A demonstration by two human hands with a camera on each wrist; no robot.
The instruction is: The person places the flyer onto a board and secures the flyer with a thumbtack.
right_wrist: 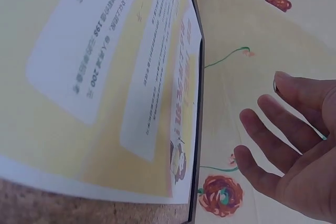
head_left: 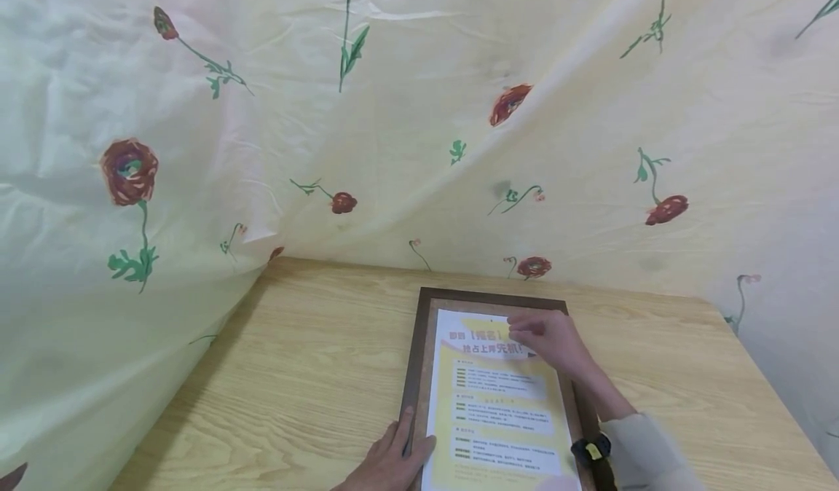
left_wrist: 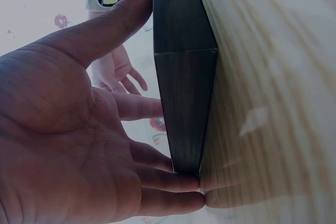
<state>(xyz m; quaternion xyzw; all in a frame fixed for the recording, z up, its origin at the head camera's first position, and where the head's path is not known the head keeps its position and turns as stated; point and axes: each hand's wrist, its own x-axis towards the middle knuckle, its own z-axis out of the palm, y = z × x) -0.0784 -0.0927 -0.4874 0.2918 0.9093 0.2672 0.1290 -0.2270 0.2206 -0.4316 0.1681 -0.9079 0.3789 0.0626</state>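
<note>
A printed poster in yellow and white lies on a brown board with a dark frame. My left hand rests at the frame's left edge, the thumb on its face. In the left wrist view, that hand's fingers stretch past the dark frame side down to the table. Over the poster's upper right, my right hand has thumb and index finger together. A small dark thing shows between their tips in the right wrist view; its kind I cannot tell. The other fingers are loosely bent.
A wood-grain table carries the framed board. Pale cloth printed with red flowers hangs behind the table and along its left side. A tiny dark dot sits at the poster's top middle. The right wrist wears a black and yellow band.
</note>
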